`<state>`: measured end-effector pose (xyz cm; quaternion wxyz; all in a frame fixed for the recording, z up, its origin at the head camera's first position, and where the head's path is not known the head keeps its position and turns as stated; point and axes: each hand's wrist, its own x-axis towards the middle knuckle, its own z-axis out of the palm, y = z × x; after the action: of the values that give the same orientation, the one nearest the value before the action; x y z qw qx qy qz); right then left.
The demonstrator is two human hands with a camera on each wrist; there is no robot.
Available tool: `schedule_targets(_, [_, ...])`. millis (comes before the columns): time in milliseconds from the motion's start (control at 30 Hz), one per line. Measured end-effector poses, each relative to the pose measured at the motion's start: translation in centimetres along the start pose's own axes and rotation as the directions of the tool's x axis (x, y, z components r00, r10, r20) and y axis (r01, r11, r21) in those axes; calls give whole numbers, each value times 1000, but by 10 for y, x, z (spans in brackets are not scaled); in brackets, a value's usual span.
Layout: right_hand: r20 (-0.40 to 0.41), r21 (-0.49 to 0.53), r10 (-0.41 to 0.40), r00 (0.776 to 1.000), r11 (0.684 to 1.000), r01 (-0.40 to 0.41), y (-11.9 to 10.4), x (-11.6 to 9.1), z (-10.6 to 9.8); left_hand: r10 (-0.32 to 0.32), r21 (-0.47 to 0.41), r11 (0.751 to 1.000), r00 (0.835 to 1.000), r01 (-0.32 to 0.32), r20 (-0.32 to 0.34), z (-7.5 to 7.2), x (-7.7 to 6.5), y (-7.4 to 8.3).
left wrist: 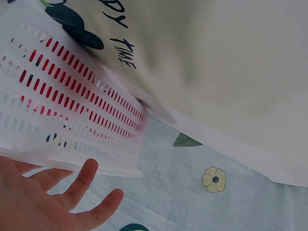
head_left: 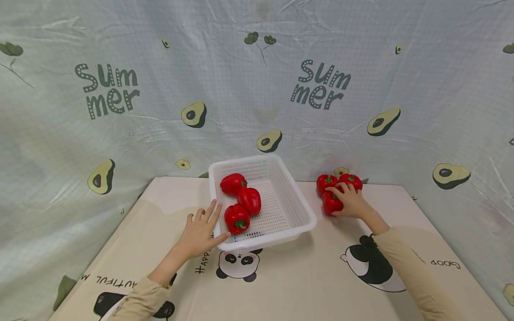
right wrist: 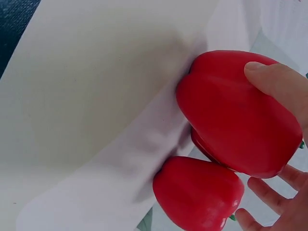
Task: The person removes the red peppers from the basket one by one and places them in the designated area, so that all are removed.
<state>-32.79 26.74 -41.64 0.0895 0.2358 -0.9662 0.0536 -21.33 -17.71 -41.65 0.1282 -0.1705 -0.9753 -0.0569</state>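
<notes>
My right hand [head_left: 352,204] grips the nearest of three red bell peppers [head_left: 331,205] grouped at the table's back right. In the right wrist view, the thumb lies on one side of this bell pepper [right wrist: 236,110] and the other fingers on the far side. Another bell pepper [right wrist: 198,192] sits close by it; a third is mostly hidden. My left hand [head_left: 201,232], fingers spread, rests at the left rim of a white perforated plastic basket [head_left: 277,214]. Inside the basket, along its left side, lie three more red bell peppers [head_left: 237,218].
A cream tablecloth [head_left: 305,285] with panda prints covers the table. Directly behind the basket and the loose peppers hangs a pale curtain [head_left: 225,80] printed with avocados, which also closes in both sides.
</notes>
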Motion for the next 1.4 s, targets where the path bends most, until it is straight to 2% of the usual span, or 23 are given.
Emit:
schedule_targets(167, [-70, -14, -31, 997, 999, 30, 0, -4, -1, 4, -2, 1000, 1000, -4, 5, 0, 0, 0])
schedule_targets(367, [-168, -22, -68, 983, 998, 65, -7, -7, -8, 13, 3, 1000, 1000, -13, -6, -1, 0, 0])
schedule_targets(633, [-206, 12, -81, 975, 996, 85, -28, -8, -27, 13, 1, 1000, 1000, -13, -6, -3, 1, 1])
schedule_targets(800, [-194, 56, -70, 979, 995, 82, -48, -4, -43, 12, 5, 1000, 1000, -12, -10, -3, 1, 1])
schedule_targets(1067, [-231, 92, -119, 966, 985, 144, -81, 17, -64, 1, 5, 1000, 1000, -1, -1, -1, -1, 1])
schedule_targets(1267, [-292, 131, -214, 932, 957, 261, -109, 44, -76, 6, 9, 1000, 1000, -6, -5, -2, -1, 1])
schedule_targets(1400, [-306, 114, -256, 917, 946, 302, -127, 65, -81, 9, 12, 1000, 1000, -9, -7, -3, 0, 1])
